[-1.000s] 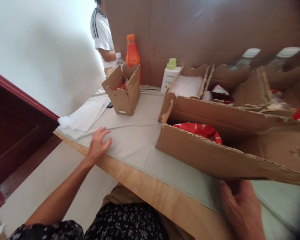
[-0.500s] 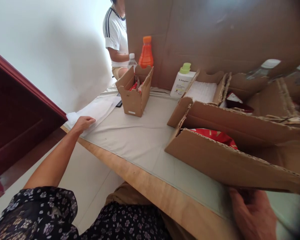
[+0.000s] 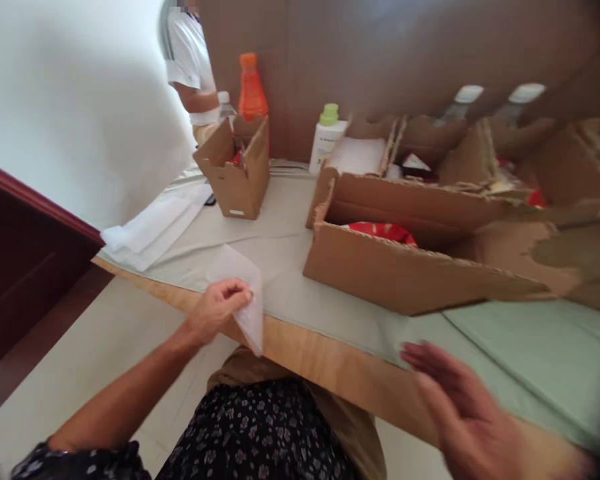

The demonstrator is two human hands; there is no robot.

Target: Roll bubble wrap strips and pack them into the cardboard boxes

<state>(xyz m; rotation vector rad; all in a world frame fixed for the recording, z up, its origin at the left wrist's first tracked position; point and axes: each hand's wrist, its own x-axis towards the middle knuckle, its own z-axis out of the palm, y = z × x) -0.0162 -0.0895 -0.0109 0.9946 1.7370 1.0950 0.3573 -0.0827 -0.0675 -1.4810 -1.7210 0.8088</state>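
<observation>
My left hand pinches a thin, translucent white plastic bag over the wooden front edge of the table. The bag hangs flat from the fingers. At the lower right, my right hand is open, slightly blurred, with its fingers stretched toward the left and nothing in it. It is in front of the long cardboard box, not touching it. More white translucent bags lie flat in a stack at the table's left end.
A small cardboard box with red packets stands at the back left, before an orange bottle. A white bottle with a green cap is near the cardboard panel. Red packaging lies in the long box. Someone in a white shirt sits behind.
My left hand has lifted a bag off the stack and brought it to the right. My right hand has come away from the long box's underside and opened. The view has shifted right.
</observation>
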